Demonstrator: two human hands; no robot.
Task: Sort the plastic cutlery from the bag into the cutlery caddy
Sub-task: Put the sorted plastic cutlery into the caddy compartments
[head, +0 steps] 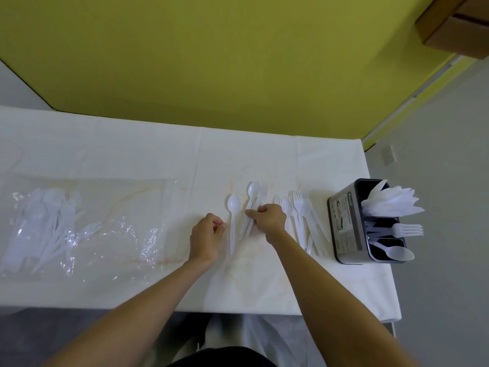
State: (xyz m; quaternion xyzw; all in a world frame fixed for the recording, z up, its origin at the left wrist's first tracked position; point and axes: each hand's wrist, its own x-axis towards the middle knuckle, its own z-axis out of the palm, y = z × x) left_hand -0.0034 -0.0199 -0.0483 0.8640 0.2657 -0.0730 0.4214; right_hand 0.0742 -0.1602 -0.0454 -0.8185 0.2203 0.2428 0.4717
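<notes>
White plastic cutlery lies spread on the table. A lone spoon (233, 221) lies just right of my left hand (206, 237), whose fingers are curled and hold nothing. My right hand (268, 218) pinches the handles of a spoon (252, 193) and a fork (262, 190) that lie side by side. Right of that hand lies a pile of forks and spoons (304, 215). The grey cutlery caddy (344, 223) stands at the table's right end, holding knives at the back, a fork in the middle slot and a spoon in the front. The clear bag (66, 229) with several pieces lies at the left.
The table wears a white cloth (132, 149); its right edge runs just beyond the caddy and its near edge is close to my body. A yellow wall rises behind the table. A cardboard box (455, 25) sits at the upper right.
</notes>
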